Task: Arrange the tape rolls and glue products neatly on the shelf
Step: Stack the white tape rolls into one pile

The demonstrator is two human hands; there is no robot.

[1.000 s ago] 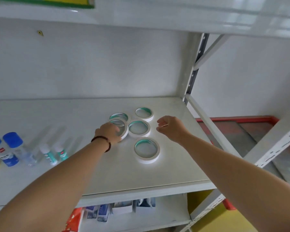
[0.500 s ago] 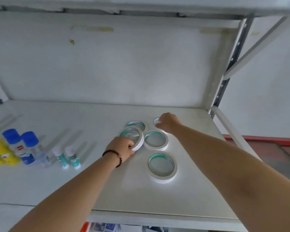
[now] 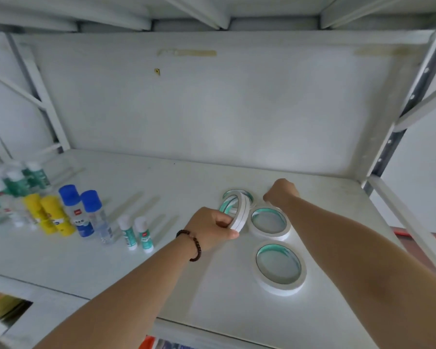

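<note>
Clearly the left hand [image 3: 213, 229] has the work in hand — its fingers and thumb curl round the near edge of a pair of tape rolls [image 3: 234, 210], tipped up on edge and leaning away from the wrist, so that the two white rims sit flush against each other. Held so, they can go down as one stack rather than two loose rings. Just behind them a further roll [image 3: 239, 193] lies flat on the shelf [image 3: 181, 187], half hidden by the tilted pair.

The right hand [image 3: 282, 193] reaches deeper, toward the back right, its knuckles bunched and turned down; whether it holds a roll beneath it I cannot tell, since the hand itself covers whatever is there. Two more rolls lie flat with their teal cores showing: the middle roll [image 3: 269, 221] just beside the lifted pair, and the nearest roll [image 3: 278, 267] a little apart, closer to the shelf's front edge.

The glue stands well to the left in rough rows — small glue sticks [image 3: 136, 233], blue-capped bottles [image 3: 82, 212], yellow sticks [image 3: 48, 215], and green-labelled bottles [image 3: 15, 180] at the far edge — upright and grouped by kind, which suggests that side is already sorted. My guess is that the tape is being gathered into a tidy pile on the right, leaving the flat rolls yet to collect.
</note>
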